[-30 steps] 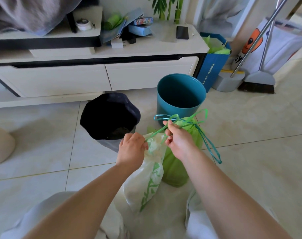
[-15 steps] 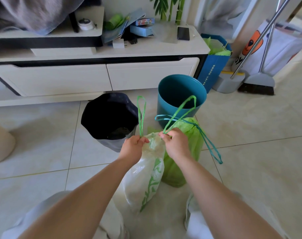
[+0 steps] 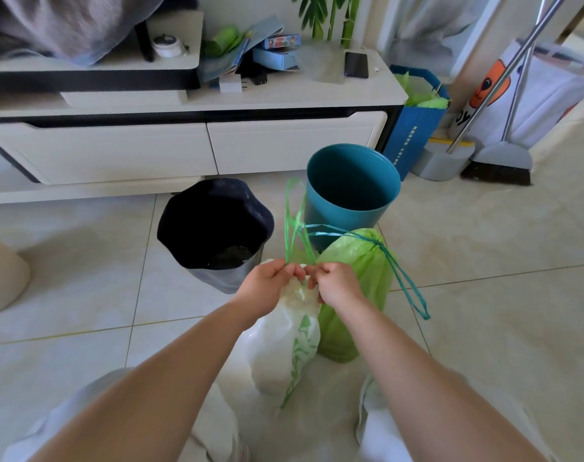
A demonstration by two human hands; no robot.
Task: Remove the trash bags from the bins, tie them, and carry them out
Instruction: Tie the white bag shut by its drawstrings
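The white trash bag (image 3: 284,348) is standing on the floor just in front of the teal bin (image 3: 350,191). The left hand (image 3: 270,285) and the right hand (image 3: 337,285) are pinching its green drawstring (image 3: 296,226) with curled fingers. The tied green bag (image 3: 357,271) is leaning against the teal bin's front.

White trash bag (image 3: 284,345) with green leaf print, upright on the floor (image 3: 484,328), neck gathered. Green drawstring (image 3: 292,228) looping up from the neck, pinched at its base by left hand (image 3: 270,285) and right hand (image 3: 337,285). Touching the right side, light green trash bag (image 3: 354,295), upright and tied, teal drawstring (image 3: 404,281) trailing right. Nearer the floor's far edge, teal bin (image 3: 350,208), upright, bare inside. Left of it, grey bin (image 3: 217,281) lined with black bag (image 3: 213,221).
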